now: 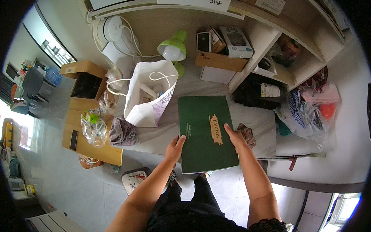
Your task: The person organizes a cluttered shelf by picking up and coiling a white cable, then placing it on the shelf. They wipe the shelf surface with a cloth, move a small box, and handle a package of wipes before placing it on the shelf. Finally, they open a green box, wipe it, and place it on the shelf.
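Observation:
A large flat dark green box (202,131) with a gold label lies partly on the marble-patterned table (259,121), its near end sticking out over the table's front edge. My left hand (175,147) grips the box's left edge and my right hand (234,135) grips its right edge. To the left of the box a white paper bag (146,101) with cord handles stands upright and open.
A green desk lamp (173,49), cardboard boxes (220,59) and a white fan (111,28) stand at the back. A grey cloth (121,132) and clear plastic bags (94,127) lie left, on a wooden table (92,148). Shelves (281,51) and bags of clothes (312,107) fill the right.

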Motion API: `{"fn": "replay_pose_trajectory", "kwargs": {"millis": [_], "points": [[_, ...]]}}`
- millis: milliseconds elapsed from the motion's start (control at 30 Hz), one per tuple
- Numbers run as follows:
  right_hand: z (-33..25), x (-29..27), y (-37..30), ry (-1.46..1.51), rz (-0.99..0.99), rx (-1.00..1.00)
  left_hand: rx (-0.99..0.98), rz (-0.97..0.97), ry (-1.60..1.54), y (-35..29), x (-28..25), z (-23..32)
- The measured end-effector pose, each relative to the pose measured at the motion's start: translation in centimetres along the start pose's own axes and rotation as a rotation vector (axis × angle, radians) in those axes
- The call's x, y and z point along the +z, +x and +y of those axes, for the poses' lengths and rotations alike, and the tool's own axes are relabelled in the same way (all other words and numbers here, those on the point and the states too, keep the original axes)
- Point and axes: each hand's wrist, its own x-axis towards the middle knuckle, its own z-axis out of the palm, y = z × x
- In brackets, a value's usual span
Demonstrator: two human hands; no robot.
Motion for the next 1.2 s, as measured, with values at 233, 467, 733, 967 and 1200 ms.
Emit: {"fn": "replay_pose_trajectory", "kwargs": {"millis": [233,467,733,967,1200], "points": [[-0.8,-0.6,-2.9,-0.016,-0.122,0.04,-0.037,0.038,0.246,1.0,0.1,-3.0],[0.0,0.1,-1.9,-0.019,-0.095,-0.013,-0.273,0.0,0.026,0.2,0.3,-2.6],[2.1,1.0,-1.5,0.065,-0.138,-0.044,-0.243,-0.02,0.171,0.7,0.0,-3.6],[5.0,3.1,2.2,-0.13,0.051,-0.158,-0.339,0.109,0.195,1.1,0.6,-4.1],[3.2,4.0,-0.2,-0.356,0.335,0.047,-0.216,0.23,0.217,2.8,0.4,-7.7]]}}
